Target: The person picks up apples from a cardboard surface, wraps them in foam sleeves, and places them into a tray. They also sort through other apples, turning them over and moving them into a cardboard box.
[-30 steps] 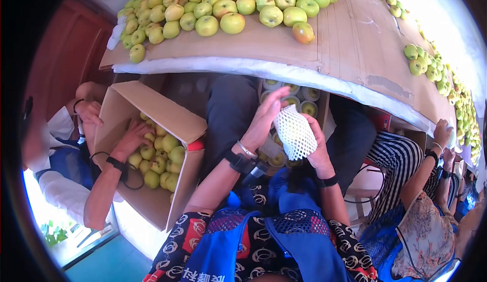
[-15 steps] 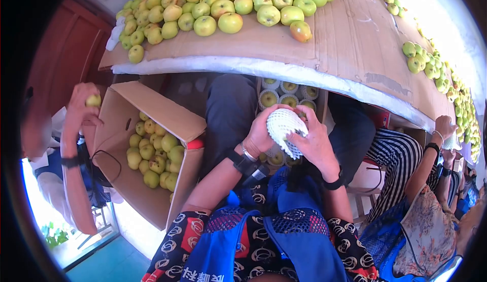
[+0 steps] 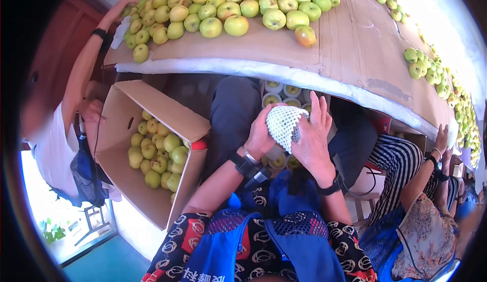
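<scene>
A white foam fruit net (image 3: 282, 123) is held above my lap, bulging round; whatever sits inside it is hidden. My left hand (image 3: 260, 134) wraps round its left side, fingers closed on it. On the other side my right hand (image 3: 315, 142) has its fingers stretched upward, with its palm and thumb side against the net's right edge. Below and behind my hands stands a box with netted apples (image 3: 271, 99), partly covered by my hands and the table edge.
A cardboard box (image 3: 122, 150) of loose apples (image 3: 157, 155) is at my left. Ahead, many apples (image 3: 223, 15) lie on the cardboard-covered table (image 3: 350, 53). A co-worker's arm (image 3: 76, 74) reaches to the pile at left; another co-worker's hand (image 3: 442, 141) is at the right.
My right hand's fingers have straightened upward from their curl round the net's opening. The net has turned slightly in my left hand. The left co-worker's arm moved up to the apple pile.
</scene>
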`<state>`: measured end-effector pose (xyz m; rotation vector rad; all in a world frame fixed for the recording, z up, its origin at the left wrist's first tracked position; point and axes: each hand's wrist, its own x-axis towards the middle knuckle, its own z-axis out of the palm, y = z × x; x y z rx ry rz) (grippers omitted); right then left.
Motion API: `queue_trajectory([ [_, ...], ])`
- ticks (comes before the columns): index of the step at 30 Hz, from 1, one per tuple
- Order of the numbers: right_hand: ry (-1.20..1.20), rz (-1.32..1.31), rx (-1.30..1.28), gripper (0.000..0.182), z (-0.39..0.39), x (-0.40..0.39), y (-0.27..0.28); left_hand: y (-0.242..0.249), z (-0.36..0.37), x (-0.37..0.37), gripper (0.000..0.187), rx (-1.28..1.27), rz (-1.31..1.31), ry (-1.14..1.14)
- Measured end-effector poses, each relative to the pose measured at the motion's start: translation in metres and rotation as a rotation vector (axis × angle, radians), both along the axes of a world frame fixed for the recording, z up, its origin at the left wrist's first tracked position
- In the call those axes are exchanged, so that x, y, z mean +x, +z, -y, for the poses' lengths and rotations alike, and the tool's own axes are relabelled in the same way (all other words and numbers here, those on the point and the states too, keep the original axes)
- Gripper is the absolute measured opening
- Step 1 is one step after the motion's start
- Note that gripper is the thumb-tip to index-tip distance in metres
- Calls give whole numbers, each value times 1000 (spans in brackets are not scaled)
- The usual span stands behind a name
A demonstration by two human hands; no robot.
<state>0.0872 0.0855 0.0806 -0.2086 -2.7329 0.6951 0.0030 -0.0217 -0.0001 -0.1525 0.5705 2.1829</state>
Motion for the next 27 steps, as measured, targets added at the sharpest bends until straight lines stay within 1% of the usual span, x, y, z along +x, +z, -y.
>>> queue_trajectory([
  [3, -20, -1, 45, 34, -1, -5, -13, 1, -1, 3, 36, -34, 0, 0],
  [5, -74, -16, 160, 35, -2, -7, -24, -1, -2, 4, 35, -107, -30, 39],
  [6, -72, -17, 161, 35, -2, -8, -22, 0, -2, 3, 35, -107, -30, 42],
  [8, -39, -38, 102, 34, -2, -8, -19, 0, -2, 3, 35, -134, -86, 65],
  [12, -36, -76, 24, 32, -5, -8, -29, 7, -3, 0, 35, -147, -62, 68],
  [14, -89, -99, -64, 33, -2, -7, -31, 6, -4, 0, 36, -135, -56, 74],
  [17, -123, -105, -127, 36, 0, -5, -35, 2, -4, -1, 37, -91, -37, 69],
  [21, -116, -76, -108, 40, 2, -5, -40, 5, -1, -2, 38, -105, -82, 66],
  [24, -113, -37, -82, 41, 3, -4, -39, 6, -1, -2, 38, -66, -24, 58],
  [26, -148, 100, -51, 42, 2, -2, -28, -2, 0, -3, 39, -64, 24, 0],
  [27, -145, 96, -50, 42, -3, -2, -21, 0, -1, -4, 39, -63, 21, 2],
])
